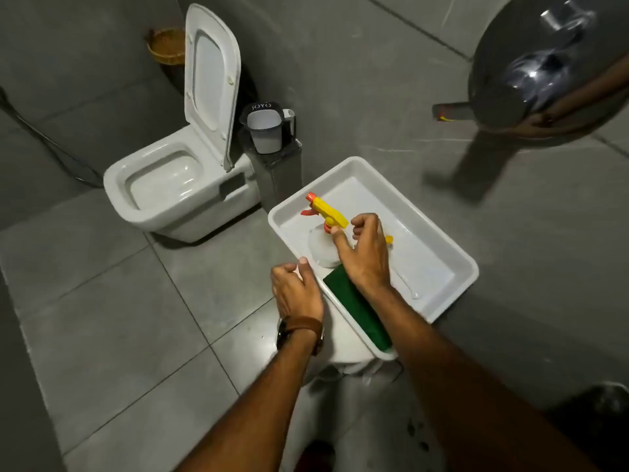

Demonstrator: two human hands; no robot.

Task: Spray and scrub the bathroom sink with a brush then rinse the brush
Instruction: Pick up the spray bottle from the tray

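White tray (439, 229) sits at 3 o'clock from the toilet (170, 185), with the sprayer (326, 212) and a green pad (357, 311) lying inside. Right hand (366, 250) is half-curled just touching the sprayer, not gripping yet. Left hand (296, 291) grips the tray's 9 o'clock rim.

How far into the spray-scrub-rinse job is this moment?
Very early; nothing looks done. The right hand is reaching over the spray bottle lying in the white tray, not yet gripping it, while the left hand rests at the tray's rim. The green scrubbing pad lies untouched. Spraying, scrubbing and rinsing all remain.
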